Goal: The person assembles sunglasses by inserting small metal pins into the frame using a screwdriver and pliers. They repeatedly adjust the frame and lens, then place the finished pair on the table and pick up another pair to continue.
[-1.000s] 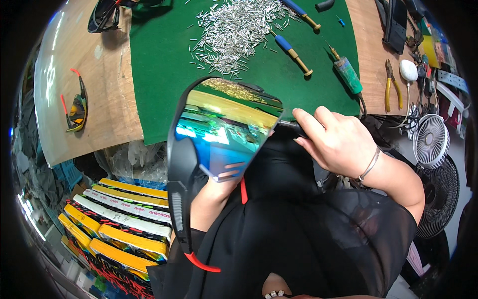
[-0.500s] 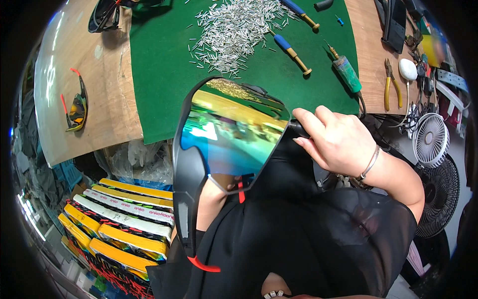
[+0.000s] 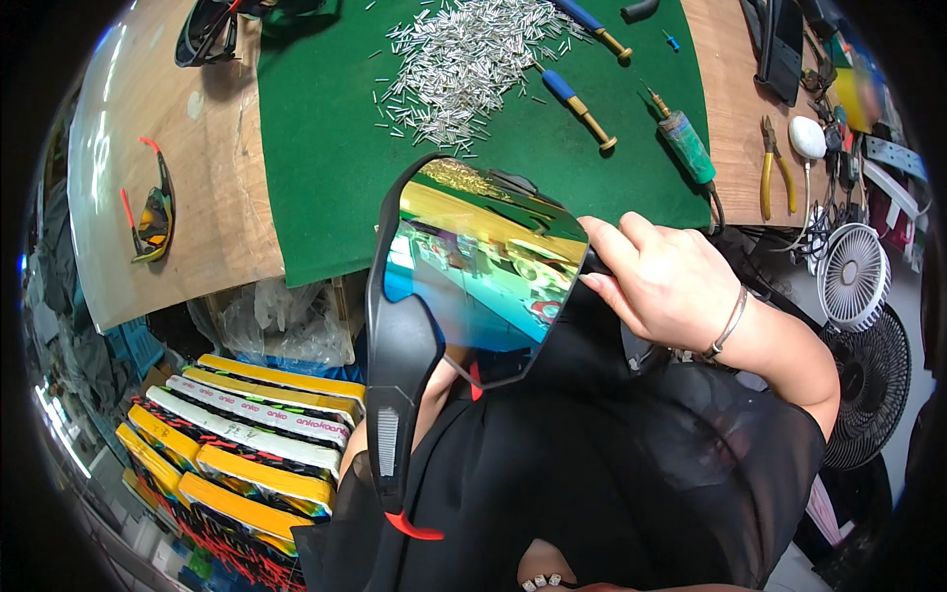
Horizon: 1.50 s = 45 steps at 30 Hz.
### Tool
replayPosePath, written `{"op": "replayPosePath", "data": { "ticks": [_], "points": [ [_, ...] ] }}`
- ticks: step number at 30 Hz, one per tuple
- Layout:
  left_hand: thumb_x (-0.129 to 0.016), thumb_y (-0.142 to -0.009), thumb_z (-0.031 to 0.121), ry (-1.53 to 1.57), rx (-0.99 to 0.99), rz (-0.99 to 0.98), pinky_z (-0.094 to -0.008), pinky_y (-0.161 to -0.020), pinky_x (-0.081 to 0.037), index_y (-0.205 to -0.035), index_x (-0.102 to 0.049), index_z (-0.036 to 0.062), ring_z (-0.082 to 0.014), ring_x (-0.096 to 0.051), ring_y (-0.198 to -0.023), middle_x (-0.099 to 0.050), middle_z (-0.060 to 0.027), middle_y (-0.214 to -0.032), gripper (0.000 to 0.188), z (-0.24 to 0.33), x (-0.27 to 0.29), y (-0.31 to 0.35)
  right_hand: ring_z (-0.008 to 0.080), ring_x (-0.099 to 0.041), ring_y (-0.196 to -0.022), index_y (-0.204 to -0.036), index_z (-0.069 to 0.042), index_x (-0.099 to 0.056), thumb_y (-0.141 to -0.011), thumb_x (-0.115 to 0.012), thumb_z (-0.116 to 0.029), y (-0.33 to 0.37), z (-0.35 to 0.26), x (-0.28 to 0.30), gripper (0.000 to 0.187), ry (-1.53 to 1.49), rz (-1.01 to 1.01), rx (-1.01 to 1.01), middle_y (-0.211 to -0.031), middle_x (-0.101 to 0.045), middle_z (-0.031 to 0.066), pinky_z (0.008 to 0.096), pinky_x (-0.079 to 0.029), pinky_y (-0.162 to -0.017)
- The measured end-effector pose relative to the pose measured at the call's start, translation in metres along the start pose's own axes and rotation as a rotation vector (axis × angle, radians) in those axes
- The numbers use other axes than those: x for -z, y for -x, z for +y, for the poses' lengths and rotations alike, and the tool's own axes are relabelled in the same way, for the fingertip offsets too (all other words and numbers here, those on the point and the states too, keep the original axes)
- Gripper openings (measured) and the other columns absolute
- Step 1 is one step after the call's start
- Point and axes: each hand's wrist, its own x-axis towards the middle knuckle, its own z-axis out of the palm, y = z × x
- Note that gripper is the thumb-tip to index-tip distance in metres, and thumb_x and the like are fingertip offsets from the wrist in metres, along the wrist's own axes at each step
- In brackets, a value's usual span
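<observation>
A large pair of wraparound sunglasses (image 3: 473, 276) is held up close, with a mirrored lens, black frame and red temple tips. My right hand (image 3: 671, 281) is closed on the frame's right end, thumb and fingers pinching it. Behind the glasses my left forearm (image 3: 434, 397) shows in part; the lens and frame hide the left hand and its fingers. Beyond them, a heap of small silver metal pins (image 3: 464, 69) lies on a green mat (image 3: 326, 178).
On the mat lie a blue-handled screwdriver (image 3: 579, 109), another above it, and a green-handled soldering iron (image 3: 684, 143). Yellow pliers (image 3: 774, 168) lie at right. More sunglasses (image 3: 155, 212) rest at left. Stacked yellow-edged bundles (image 3: 261, 464) stand lower left; a white fan (image 3: 853, 276) stands right.
The sunglasses have shifted a little to the right and turned slightly, so the lens reflection differs. My right hand keeps its grip and has barely moved.
</observation>
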Motion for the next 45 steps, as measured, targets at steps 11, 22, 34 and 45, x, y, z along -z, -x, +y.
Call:
{"op": "replayPosePath", "data": {
  "ticks": [11,22,34,45],
  "points": [
    [-0.042,-0.093,0.025,0.652,0.227,0.061,-0.0184,-0.042,-0.021,-0.083,-0.058,0.0041,-0.0028,-0.028,-0.044,-0.054,0.0000,-0.062,0.029,-0.021,0.014,-0.005,0.0297,-0.058,-0.058,-0.106,-0.002,-0.047,-0.083,-0.054,-0.026,0.000,0.002,-0.003,0.034,-0.067,-0.051,0.001,-0.074,-0.052,0.0153,0.0368,-0.048,-0.050],
    [-0.037,-0.095,0.020,0.174,-0.052,-0.238,-0.0151,-0.037,-0.026,-0.090,-0.046,0.0057,-0.0023,-0.033,-0.042,-0.060,-0.0063,-0.074,0.018,0.029,0.002,-0.001,0.0366,-0.056,-0.072,-0.109,-0.009,-0.047,-0.085,-0.053,-0.026,-0.005,0.083,0.022,0.030,0.098,0.455,-0.281,-0.084,-0.055,0.0180,0.0426,-0.047,-0.063],
    [-0.052,-0.089,0.027,0.362,0.172,-0.296,-0.0168,-0.041,-0.034,-0.103,-0.051,0.0037,-0.0048,-0.042,-0.047,-0.061,-0.0040,-0.079,0.027,0.027,-0.022,0.002,0.0294,-0.054,-0.078,-0.107,-0.010,-0.053,-0.082,-0.055,-0.034,-0.080,0.184,0.000,0.034,0.401,0.811,-0.353,-0.083,-0.054,0.0130,0.0383,-0.046,-0.066],
    [-0.049,-0.091,0.023,0.363,0.046,-0.320,-0.0197,-0.048,-0.044,-0.094,-0.052,0.0016,-0.0075,-0.052,-0.054,-0.061,-0.0073,-0.078,0.022,0.032,-0.010,-0.008,0.0291,-0.054,-0.074,-0.082,0.000,-0.054,-0.078,-0.062,-0.021,0.086,0.200,-0.031,0.023,0.193,0.681,-0.727,-0.080,-0.055,0.0142,0.0366,-0.043,-0.069]
  ]
}}
